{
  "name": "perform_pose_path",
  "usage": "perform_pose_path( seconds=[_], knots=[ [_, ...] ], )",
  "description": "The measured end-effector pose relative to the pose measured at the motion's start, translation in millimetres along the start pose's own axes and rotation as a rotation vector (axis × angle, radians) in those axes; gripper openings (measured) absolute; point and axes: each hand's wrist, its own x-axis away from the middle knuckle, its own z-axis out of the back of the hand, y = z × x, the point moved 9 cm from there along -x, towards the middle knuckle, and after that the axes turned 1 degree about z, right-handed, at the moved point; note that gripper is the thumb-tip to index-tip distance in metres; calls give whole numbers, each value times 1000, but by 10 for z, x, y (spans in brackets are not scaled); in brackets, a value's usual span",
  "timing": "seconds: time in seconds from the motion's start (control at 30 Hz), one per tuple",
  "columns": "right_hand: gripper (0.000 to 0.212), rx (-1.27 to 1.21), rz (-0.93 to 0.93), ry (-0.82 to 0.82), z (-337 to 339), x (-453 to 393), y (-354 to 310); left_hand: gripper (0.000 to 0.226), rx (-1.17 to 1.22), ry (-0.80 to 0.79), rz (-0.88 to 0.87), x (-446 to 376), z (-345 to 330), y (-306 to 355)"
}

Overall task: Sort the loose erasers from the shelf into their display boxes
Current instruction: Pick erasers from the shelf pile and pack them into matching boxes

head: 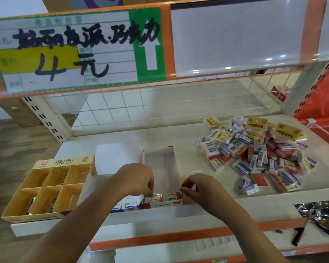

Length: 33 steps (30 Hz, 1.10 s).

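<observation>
Seemingly mid-placement, the head view looks down on a shelf [179, 133] where three display boxes sit at the near edge: a yellow compartmented box [46, 186] on the left with a few erasers in its cells, a white box [114, 158] beside it, and a red-and-white box [160, 168] in the middle. The left hand [135, 179] hangs over the front of the red-and-white box with its fingers curled down, pinching a wrapped 2B eraser [156, 198] that lies in the front row next to a second one. The right hand [199, 186] sits just beside the box's front right corner, fingertips drawn together at the cardboard edge; whether it actually nips the wall or only touches it I cannot tell. Well apart on the right lies the loose pile of erasers [254, 154], a jumble of yellow, blue-and-white and red packets, so most of the sorting looks undone. A crumpled dark wrapper [319, 215] lies at the far right on the shelf's front lip. By my reading the step in hand is seating this eraser squarely in the front row while the other hand steadies the box. The next move would call for letting go, reaching right to the pile, and picking a packet whose colour matches one of the boxes
</observation>
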Motion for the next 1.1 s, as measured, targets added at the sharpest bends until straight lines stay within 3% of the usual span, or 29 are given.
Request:
perform_pose_path(
  seconds=[0.7, 1.1],
  knots=[
    [24, 2, -16, -29, -16, -34, 21, 22, -18, 50, -74, -86, 4, 141],
    [24, 82, 2, 169, 836, -2, 274, 24, 84, 432, -244, -143, 835, 690]
  ],
)
